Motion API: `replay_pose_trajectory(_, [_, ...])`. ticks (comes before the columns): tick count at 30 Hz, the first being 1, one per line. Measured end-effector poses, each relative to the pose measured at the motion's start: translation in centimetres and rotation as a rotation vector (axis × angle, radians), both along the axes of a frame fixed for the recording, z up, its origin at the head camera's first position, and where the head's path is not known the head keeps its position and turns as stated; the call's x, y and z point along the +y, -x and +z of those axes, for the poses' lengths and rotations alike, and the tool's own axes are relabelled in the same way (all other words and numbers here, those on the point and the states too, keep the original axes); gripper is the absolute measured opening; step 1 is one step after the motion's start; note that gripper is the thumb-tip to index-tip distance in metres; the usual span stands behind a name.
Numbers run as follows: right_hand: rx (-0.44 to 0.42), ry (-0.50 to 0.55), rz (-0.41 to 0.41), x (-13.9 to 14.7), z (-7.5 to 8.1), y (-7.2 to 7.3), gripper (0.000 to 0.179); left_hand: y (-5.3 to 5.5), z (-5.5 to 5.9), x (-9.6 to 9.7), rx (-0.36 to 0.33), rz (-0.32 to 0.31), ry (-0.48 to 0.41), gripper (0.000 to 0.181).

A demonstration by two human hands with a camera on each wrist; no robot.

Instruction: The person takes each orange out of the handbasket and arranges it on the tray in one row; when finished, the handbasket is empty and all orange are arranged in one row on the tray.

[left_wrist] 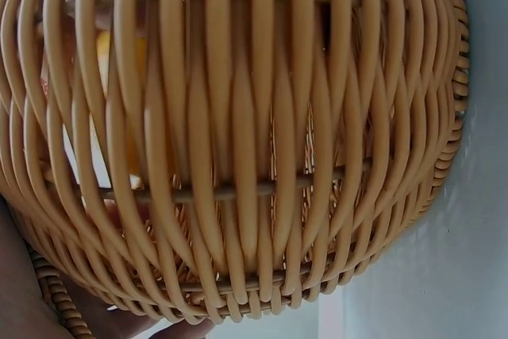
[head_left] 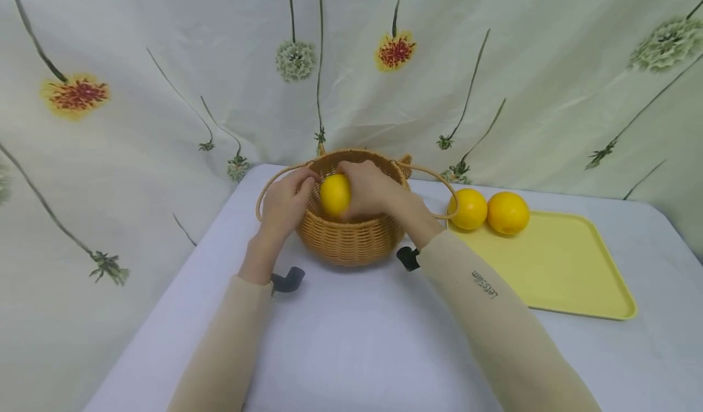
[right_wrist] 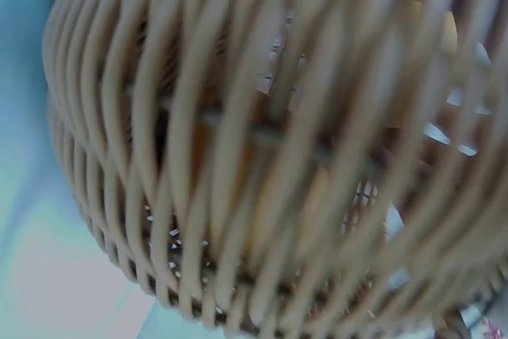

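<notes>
A wicker basket (head_left: 351,241) stands on the table with its two loop handles spread outward. My right hand (head_left: 370,186) reaches in over the basket's right side and holds a yellow orange (head_left: 335,195) inside the opening; its fingertips are partly hidden. My left hand (head_left: 287,201) grips the basket's left rim. In the left wrist view, fingers of the left hand (left_wrist: 20,291) show beside the rim, and the woven wall (left_wrist: 238,132) fills most of the picture. The right wrist view shows the basket's weave (right_wrist: 262,140) close up, with orange colour through the gaps.
To the right lies a yellow tray (head_left: 571,265). At its far left corner sit two more oranges, one (head_left: 468,209) overlapped by the right basket handle (head_left: 447,186) and another (head_left: 508,213) beside it. Behind the table (head_left: 351,339) hangs a flower-patterned cloth (head_left: 351,94).
</notes>
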State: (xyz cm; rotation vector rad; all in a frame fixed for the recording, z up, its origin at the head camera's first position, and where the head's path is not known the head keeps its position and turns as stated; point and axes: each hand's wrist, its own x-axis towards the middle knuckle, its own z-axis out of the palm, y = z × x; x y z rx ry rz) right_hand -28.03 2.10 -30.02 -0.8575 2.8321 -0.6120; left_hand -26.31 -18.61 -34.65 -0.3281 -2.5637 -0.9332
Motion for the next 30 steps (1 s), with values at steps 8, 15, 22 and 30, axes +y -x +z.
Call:
replay_pose_trajectory(8, [0.077, 0.196, -0.054, 2.1, 1.1, -2.0, 0.086, 0.1, -0.2, -0.1, -0.001, 0.001, 0.008, 0.033])
replay_pose_trajectory(15, [0.153, 0.363, -0.102, 4.9, 1.8, -4.7, 0.085, 0.2, -0.1, -0.1, 0.002, -0.002, 0.012, 0.035])
replay_pose_trajectory(22, [0.206, 0.488, -0.103, 8.5, 1.6, -6.4, 0.078, 0.1, -0.1, -0.2, -0.009, -0.003, -0.006, 0.035])
replay_pose_trajectory(30, [0.259, 0.535, -0.208, 13.0, 0.9, -7.5, 0.081, 0.4, -0.3, -0.2, -0.003, -0.006, -0.007, 0.036])
